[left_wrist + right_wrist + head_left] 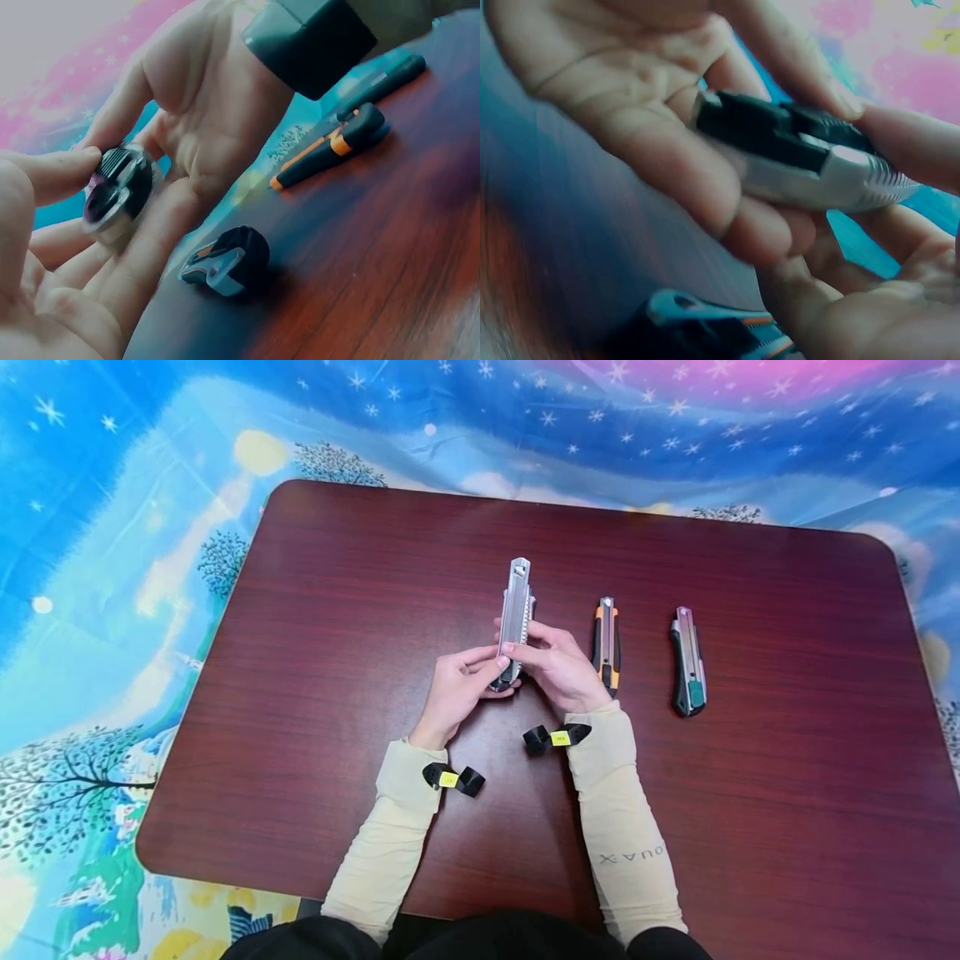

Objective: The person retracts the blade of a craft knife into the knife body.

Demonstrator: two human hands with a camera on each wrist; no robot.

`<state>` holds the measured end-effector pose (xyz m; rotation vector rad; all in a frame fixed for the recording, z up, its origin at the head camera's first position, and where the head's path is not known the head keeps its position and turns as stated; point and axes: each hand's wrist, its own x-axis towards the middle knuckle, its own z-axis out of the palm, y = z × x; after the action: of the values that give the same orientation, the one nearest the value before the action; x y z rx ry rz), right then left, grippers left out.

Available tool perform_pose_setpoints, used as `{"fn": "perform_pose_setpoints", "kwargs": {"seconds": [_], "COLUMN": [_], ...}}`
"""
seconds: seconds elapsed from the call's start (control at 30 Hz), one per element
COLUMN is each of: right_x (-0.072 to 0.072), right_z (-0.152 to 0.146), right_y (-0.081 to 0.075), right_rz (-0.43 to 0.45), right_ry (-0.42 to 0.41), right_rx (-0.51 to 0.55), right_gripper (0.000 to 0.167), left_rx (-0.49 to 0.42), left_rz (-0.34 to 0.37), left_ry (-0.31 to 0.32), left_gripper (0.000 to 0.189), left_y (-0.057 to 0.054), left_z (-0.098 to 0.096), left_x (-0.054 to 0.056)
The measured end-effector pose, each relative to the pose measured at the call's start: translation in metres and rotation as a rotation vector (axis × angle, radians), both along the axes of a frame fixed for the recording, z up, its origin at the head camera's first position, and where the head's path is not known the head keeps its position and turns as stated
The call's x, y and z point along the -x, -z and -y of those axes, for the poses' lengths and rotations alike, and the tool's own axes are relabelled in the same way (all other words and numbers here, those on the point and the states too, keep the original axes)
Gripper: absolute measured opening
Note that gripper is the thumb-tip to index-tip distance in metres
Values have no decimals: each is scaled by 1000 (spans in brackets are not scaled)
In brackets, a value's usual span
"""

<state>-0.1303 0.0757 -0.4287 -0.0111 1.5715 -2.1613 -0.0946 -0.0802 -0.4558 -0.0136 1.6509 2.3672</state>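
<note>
A silver utility knife [516, 610] stands tilted upward between both hands, above the table. My left hand [453, 687] holds its lower end, with the thumb on the black end part. My right hand [561, 672] grips it from the other side, its thumb lying across the knife's face. Both wrist views show the black end of the knife [124, 184] among the fingers of both hands. Below it, another knife [229, 262] with light and black parts lies on the table. The held knife hides most of that one in the head view.
An orange and black utility knife [607, 639] lies just right of the right hand. Farther right lies a black and silver utility knife [688, 660] with a green part. Dark reddish wood covers the table [360, 577]. A patterned cloth [187, 443] surrounds it.
</note>
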Motion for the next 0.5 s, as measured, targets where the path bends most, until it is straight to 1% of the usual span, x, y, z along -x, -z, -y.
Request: {"fn": "perform_pose_setpoints", "kwargs": {"seconds": [0.03,0.1,0.17,0.23,0.27,0.3,0.33,0.37,0.5], "right_x": [0,0,0,-1,-1,-1,-1,-1,-3], "right_z": [0,1,2,2,3,3,3,3,3], "right_y": [0,1,2,3,3,4,4,4,1], "right_rz": [-7,-23,-46,-71,-84,-96,-106,-114,-132], "right_ry": [12,33,53,67,69,71,73,74,60], "right_rx": [-12,-41,-67,-89,-100,-107,-110,-116,-144], "right_gripper": [50,50,49,48,47,47,47,47,43], "left_rx": [24,140,318,529,616,672,722,750,796], "left_rz": [-6,-50,-135,-238,-287,-330,-371,-403,-527], "left_ry": [-9,-27,-42,-80,-106,-130,-158,-186,-289], "left_gripper": [38,41,42,41,40,38,37,36,35], "left_y": [-1,0,1,3,3,4,4,5,7], "left_z": [0,-1,-2,-4,-4,-5,-5,-6,-7], "left_x": [-1,-2,-4,-6,-6,-7,-8,-8,-8]}}
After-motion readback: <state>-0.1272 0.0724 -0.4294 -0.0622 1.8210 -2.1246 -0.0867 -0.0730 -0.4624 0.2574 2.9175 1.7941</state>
